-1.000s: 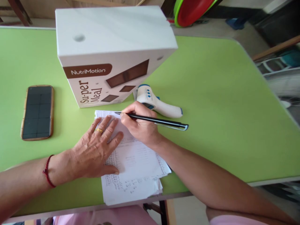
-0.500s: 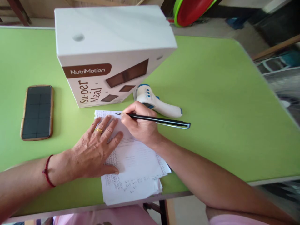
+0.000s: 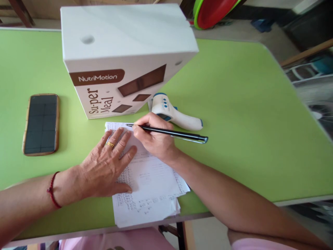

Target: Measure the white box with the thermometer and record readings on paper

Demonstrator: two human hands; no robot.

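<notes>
My left hand (image 3: 109,163) lies flat on the sheets of paper (image 3: 153,177), fingers spread, a gold ring on one finger and a red string bracelet at the wrist. Handwriting covers parts of the paper. My right hand (image 3: 156,139) pinches a black pen (image 3: 179,133), its tip at the top of the sheet, just beyond my left fingertips. The pen's back end slants to the right. Right behind that hand lies a white and blue infrared thermometer (image 3: 182,118), partly hidden by my fingers.
A tall white NutriMotion box (image 3: 127,34) stands behind the paper on the green table (image 3: 247,121). To the left lies a phone (image 3: 41,125) in a brown case. Beyond the far edge is a red and green round object (image 3: 213,14); a fan (image 3: 317,113) shows at right.
My right hand and the pen have shifted slightly to the left along the top of the paper. The left hand has stayed in place.
</notes>
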